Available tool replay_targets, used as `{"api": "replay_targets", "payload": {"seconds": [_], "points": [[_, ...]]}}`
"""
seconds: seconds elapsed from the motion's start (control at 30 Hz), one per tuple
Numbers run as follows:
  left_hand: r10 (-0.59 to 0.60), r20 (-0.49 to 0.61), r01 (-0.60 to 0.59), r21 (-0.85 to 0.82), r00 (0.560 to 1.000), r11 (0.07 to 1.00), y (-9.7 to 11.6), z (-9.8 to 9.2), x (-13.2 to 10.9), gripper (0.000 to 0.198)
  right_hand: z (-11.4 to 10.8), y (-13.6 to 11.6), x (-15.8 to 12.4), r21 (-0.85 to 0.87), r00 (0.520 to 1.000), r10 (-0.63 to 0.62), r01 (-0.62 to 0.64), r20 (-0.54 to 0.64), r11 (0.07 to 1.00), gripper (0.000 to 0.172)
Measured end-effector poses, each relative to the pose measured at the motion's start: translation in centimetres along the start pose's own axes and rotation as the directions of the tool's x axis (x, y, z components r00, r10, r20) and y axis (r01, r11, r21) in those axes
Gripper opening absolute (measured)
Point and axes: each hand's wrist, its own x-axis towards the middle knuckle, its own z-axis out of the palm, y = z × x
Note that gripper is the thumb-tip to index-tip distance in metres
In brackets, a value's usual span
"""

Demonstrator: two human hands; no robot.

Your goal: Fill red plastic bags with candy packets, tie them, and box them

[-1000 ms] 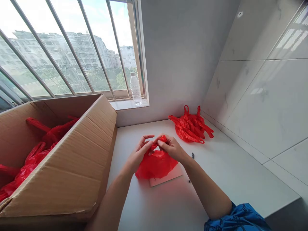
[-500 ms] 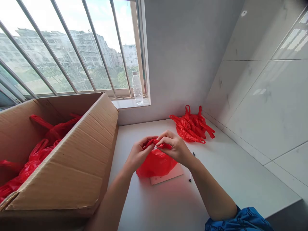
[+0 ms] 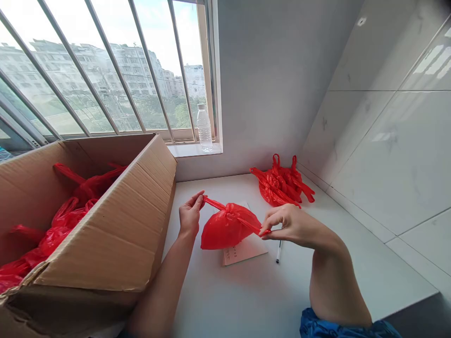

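A red plastic bag (image 3: 225, 230), knotted at its top and rounded out by contents I cannot see, is between my hands above the white table. My left hand (image 3: 190, 212) pinches one of its handles, pulled out to the left. On the other side, my right hand (image 3: 287, 225) grips the opposite handle, drawn out to the right and down. Both handles look taut on either side of the knot. Beneath the bag lies a notebook (image 3: 243, 253), partly covered, with some writing showing. A pen (image 3: 279, 252) rests just right of the notebook, its upper part hidden by my right hand.
At left stands a large open cardboard box (image 3: 116, 234) containing several red bags (image 3: 66, 225). More red bags (image 3: 280, 180) are heaped at the table's back right, by the wall. A clear bottle (image 3: 204, 129) stands on the sill of the barred window.
My hands were close together over the bag's top, fingers on the bunched plastic. They have moved apart, stretching the handles sideways, and a knot now shows between them.
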Motion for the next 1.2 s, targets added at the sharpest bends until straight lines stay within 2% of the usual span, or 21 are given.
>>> {"api": "replay_targets", "payload": {"seconds": [0.1,0.17,0.2,0.27,0.33,0.37,0.4,0.47,0.53,0.6,0.67,0.77,0.83,0.93,1.2], "points": [[0.051,-0.016,-0.052,-0.006,0.999,0.999,-0.4,0.0,-0.4,0.051,-0.8,0.2,-0.1,0.07,0.995,-0.002,-0.005,0.101,0.997,0.022],[0.052,0.059,-0.053,0.003,0.997,0.999,-0.2,-0.4,-1.3,0.064,-1.2,0.8,-0.1,0.13,0.987,-0.009,-0.012,0.161,0.991,0.035],[0.031,0.106,-0.034,0.031,0.994,0.999,-0.1,-0.8,-1.8,0.071,-1.4,1.3,0.0,0.147,0.988,0.011,-0.034,0.155,0.989,0.043],[-0.047,0.182,0.015,0.174,0.982,0.985,0.1,-1.9,-2.8,0.075,-1.1,2.9,0.2,0.122,0.994,0.1,-0.103,0.034,0.987,0.054],[-0.119,0.234,0.013,0.411,0.965,0.912,0.1,-2.7,-3.8,0.064,0.1,4.9,0.9,0.026,0.976,0.161,-0.159,-0.146,0.987,0.065],[-0.133,0.273,-0.03,0.523,0.953,0.852,0.0,-2.9,-4.2,0.059,1.1,5.8,1.4,-0.028,0.968,0.155,-0.164,-0.195,0.986,0.075],[-0.131,0.326,-0.103,0.61,0.936,0.786,-0.1,-2.8,-4.7,0.055,2.3,6.6,2.1,-0.075,0.971,0.126,-0.143,-0.202,0.987,0.086],[-0.08,0.467,-0.307,0.691,0.881,0.655,-0.6,-2.1,-5.6,0.05,5.1,7.7,3.7,-0.133,0.989,0.024,-0.043,-0.144,0.99,0.101],[0.0,0.602,-0.516,0.686,0.799,0.513,-1.2,-0.9,-6.4,0.045,8.0,8.2,5.1,-0.205,0.988,-0.1,0.073,-0.121,0.976,0.101],[0.046,0.688,-0.655,0.667,0.725,0.356,-2.0,-0.2,-7.2,0.043,10.2,8.4,5.9,-0.284,0.976,-0.162,0.116,-0.147,0.952,0.098],[0.07,0.728,-0.722,0.655,0.682,0.224,-2.9,-0.1,-7.9,0.043,11.7,8.6,5.9,-0.357,0.967,-0.178,0.103,-0.182,0.928,0.094],[0.087,0.768,-0.772,0.627,0.635,0.103,-4.1,-1.0,-8.5,0.047,13.0,9.1,5.2,-0.436,0.961,-0.184,0.079,-0.205,0.896,0.087],[0.088,0.784,-0.789,0.612,0.615,0.057,-4.6,-1.6,-8.7,0.049,13.4,9.5,4.9,-0.467,0.959,-0.187,0.069,-0.211,0.882,0.086],[0.083,0.788,-0.792,0.611,0.61,0.017,-5.1,-2.0,-8.5,0.05,13.8,10.0,4.9,-0.492,0.96,-0.176,0.049,-0.216,0.869,0.086],[0.081,0.792,-0.795,0.606,0.605,0.006,-6.1,-2.1,-8.2,0.05,14.4,10.5,5.2,-0.502,0.968,-0.143,0.021,-0.206,0.865,0.081]]}}
